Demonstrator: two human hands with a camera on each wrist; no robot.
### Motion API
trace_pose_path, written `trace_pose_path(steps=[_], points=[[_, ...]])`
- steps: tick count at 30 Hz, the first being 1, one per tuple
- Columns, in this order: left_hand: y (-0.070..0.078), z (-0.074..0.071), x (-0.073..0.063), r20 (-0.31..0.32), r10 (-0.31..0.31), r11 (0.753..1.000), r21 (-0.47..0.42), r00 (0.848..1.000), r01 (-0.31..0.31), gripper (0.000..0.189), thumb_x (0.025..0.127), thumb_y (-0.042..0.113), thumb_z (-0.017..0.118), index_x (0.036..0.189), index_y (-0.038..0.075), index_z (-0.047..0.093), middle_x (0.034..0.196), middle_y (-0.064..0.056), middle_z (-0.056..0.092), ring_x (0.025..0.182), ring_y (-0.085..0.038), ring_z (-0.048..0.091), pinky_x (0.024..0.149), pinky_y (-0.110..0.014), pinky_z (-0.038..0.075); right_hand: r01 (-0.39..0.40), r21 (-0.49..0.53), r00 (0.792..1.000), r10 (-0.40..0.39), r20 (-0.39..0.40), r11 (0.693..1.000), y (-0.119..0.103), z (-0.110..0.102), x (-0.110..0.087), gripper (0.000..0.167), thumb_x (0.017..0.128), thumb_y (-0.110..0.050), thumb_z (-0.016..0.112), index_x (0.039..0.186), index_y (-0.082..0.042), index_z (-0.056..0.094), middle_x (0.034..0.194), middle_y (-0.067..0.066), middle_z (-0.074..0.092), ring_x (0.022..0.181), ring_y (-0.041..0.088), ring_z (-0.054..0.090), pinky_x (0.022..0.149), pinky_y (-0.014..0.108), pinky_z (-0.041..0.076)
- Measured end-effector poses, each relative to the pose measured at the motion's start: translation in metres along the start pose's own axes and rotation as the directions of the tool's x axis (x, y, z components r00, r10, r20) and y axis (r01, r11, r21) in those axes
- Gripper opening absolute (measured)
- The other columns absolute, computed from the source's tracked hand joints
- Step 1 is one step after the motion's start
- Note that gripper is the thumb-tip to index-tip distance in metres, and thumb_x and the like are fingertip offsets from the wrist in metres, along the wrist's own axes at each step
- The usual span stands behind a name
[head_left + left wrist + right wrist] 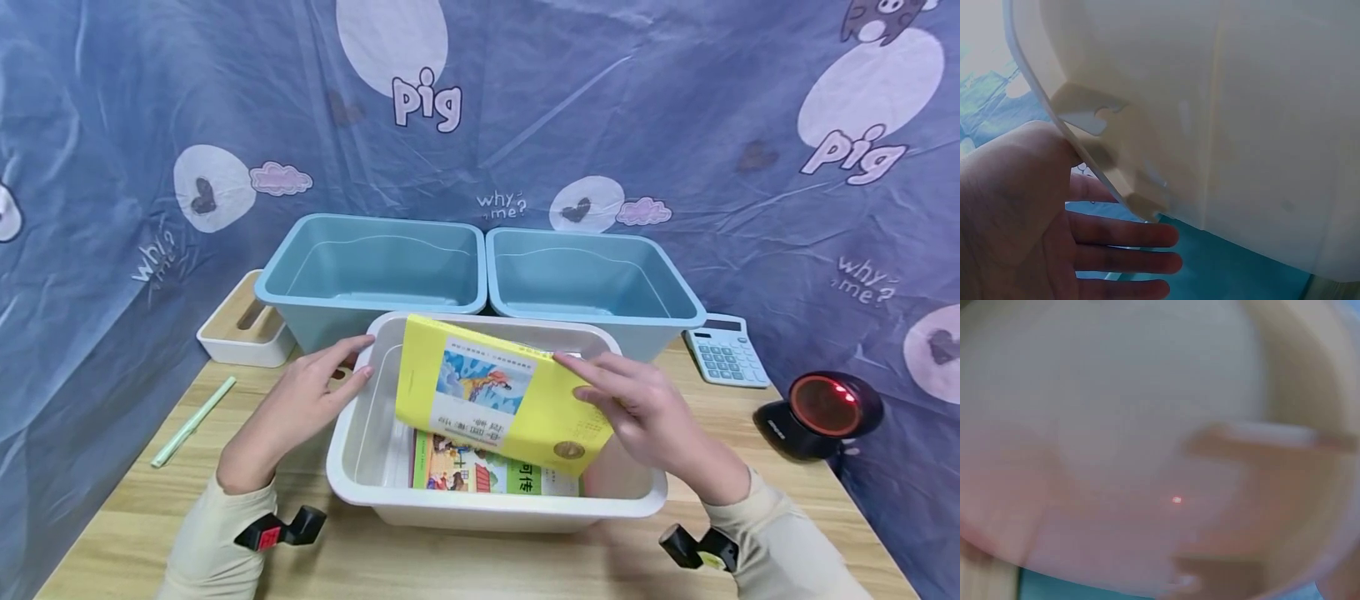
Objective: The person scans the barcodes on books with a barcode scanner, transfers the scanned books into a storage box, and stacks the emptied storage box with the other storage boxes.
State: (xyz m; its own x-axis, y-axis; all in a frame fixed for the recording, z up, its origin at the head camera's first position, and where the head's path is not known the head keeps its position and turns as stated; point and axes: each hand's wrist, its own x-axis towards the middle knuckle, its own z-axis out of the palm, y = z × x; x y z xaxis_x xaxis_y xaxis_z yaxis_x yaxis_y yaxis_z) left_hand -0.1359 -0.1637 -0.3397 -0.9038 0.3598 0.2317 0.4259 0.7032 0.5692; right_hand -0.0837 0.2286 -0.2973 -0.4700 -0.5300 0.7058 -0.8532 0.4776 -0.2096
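Observation:
A white plastic bin (517, 502) stands in the middle of the table. Tilted inside its mouth is a yellow book (420, 375) with a blue picture on the cover. My right hand (637, 408) holds this book by its right end; the thumb cannot be made out. Beneath it lies a green-edged book (480, 471) with a colourful cover, partly hidden. My left hand (303, 404) touches the bin's left rim, its fingers fairly straight, as the left wrist view shows beside the bin's outer wall (1260, 125). The right wrist view is blurred and mostly filled by the bin wall (1116, 394).
Two light blue bins (375, 304) (600, 319) stand side by side behind the white one. A tissue box with a wooden lid (232, 321) and a pale green pen (193, 422) are on the left. To the right are a calculator (726, 354) and a black scanner (813, 417) glowing red.

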Motion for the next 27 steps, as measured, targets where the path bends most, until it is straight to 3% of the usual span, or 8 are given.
trace_pose_path(steps=[5,11,15,19,23,27], points=[[0.000,0.001,0.001,-0.007,0.022,1.000,-0.011,1.000,-0.022,0.047,0.105,0.032,0.054,0.146,0.010,0.051,0.121,-0.017,0.069,0.107,-0.032,0.068,0.089,-0.053,0.055,0.053,-0.138,0.988,-0.072,-0.136,0.989,-0.006,-0.017,0.010,0.036,0.103,-0.027,0.056,0.129,-0.006,0.069,0.083,0.009,0.069,0.060,0.007,0.049,0.053,0.013,0.039],[-0.001,0.003,0.000,-0.017,0.030,0.999,-0.013,0.999,-0.030,0.047,0.104,0.031,0.055,0.146,0.009,0.052,0.119,-0.016,0.070,0.106,-0.032,0.069,0.089,-0.053,0.056,-0.032,-0.282,0.971,-0.037,-0.236,0.959,-0.020,-0.049,0.021,0.038,0.103,-0.034,0.056,0.123,-0.006,0.073,0.084,0.014,0.072,0.067,0.009,0.053,0.060,0.017,0.042],[-0.001,0.003,0.000,-0.035,0.047,0.999,-0.009,0.998,-0.047,0.047,0.104,0.030,0.056,0.145,0.007,0.054,0.124,-0.017,0.069,0.107,-0.033,0.068,0.091,-0.053,0.055,-0.117,-0.288,0.936,0.009,-0.352,0.950,-0.029,-0.067,0.025,0.040,0.099,-0.038,0.062,0.119,-0.006,0.075,0.082,0.021,0.070,0.077,-0.001,0.056,0.071,0.010,0.042],[-0.001,0.003,0.001,-0.039,0.054,0.998,-0.012,0.998,-0.054,0.048,0.104,0.030,0.056,0.145,0.006,0.054,0.127,-0.018,0.068,0.108,-0.033,0.068,0.091,-0.054,0.055,-0.161,-0.240,0.888,0.034,-0.458,0.957,-0.034,-0.083,0.023,0.035,0.093,-0.027,0.073,0.113,0.001,0.075,0.082,0.028,0.068,0.085,-0.009,0.057,0.078,0.006,0.041],[0.000,0.003,0.001,-0.037,0.052,0.999,-0.010,0.998,-0.053,0.048,0.104,0.030,0.057,0.145,0.006,0.054,0.131,-0.018,0.066,0.108,-0.033,0.067,0.091,-0.053,0.055,-0.201,-0.220,0.849,0.058,-0.525,0.955,-0.035,-0.102,0.013,0.027,0.086,-0.008,0.079,0.110,0.003,0.076,0.087,0.013,0.074,0.082,-0.009,0.058,0.074,0.006,0.040],[0.001,0.003,0.001,-0.036,0.051,0.999,-0.009,0.998,-0.051,0.048,0.103,0.029,0.058,0.145,0.007,0.054,0.133,-0.018,0.065,0.109,-0.033,0.067,0.091,-0.054,0.054,-0.323,-0.246,0.853,0.168,-0.495,0.914,-0.040,-0.121,-0.006,0.030,0.089,0.003,0.072,0.119,0.002,0.072,0.102,-0.014,0.069,0.077,-0.015,0.055,0.056,0.002,0.040]])
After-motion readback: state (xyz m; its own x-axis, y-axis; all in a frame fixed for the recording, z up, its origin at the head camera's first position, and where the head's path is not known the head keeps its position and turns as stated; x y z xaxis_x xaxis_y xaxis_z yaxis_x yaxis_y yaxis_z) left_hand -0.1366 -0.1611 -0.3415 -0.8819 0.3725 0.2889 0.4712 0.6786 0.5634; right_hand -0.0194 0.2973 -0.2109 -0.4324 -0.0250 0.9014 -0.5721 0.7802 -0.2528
